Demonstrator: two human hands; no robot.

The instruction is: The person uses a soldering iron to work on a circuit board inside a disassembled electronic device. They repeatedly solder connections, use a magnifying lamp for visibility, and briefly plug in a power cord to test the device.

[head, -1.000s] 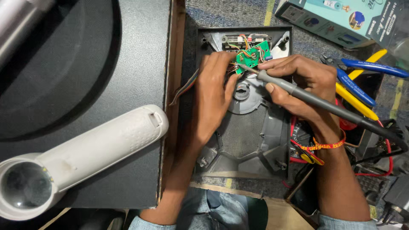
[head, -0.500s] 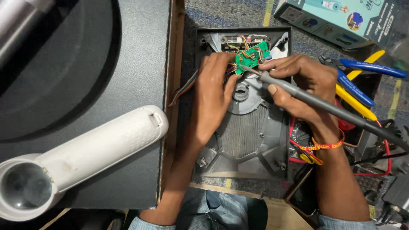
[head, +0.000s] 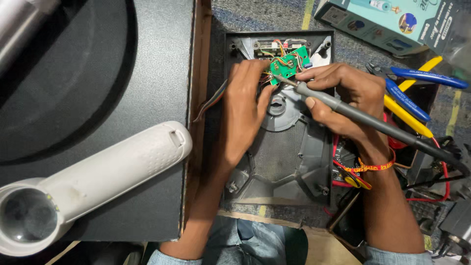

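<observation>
My left hand (head: 245,105) rests on an opened dark grey device housing (head: 294,167), its fingertips pinching a small green circuit board (head: 288,63) with coloured wires near the housing's top edge. My right hand (head: 343,95) grips a grey soldering iron (head: 373,122) like a pen. The iron's metal tip touches the lower left edge of the green board, right beside my left fingertips. A red and yellow thread band sits on my right wrist.
A white handheld magnifier (head: 93,186) lies at lower left on a large black box (head: 98,73). Blue and yellow handled pliers (head: 417,88) lie at right. A teal cardboard box (head: 392,22) sits at top right. Red wires and dark parts crowd the lower right.
Both hands hold nearly the same pose. The iron's tip has stayed at the green board with only a slight shift.
</observation>
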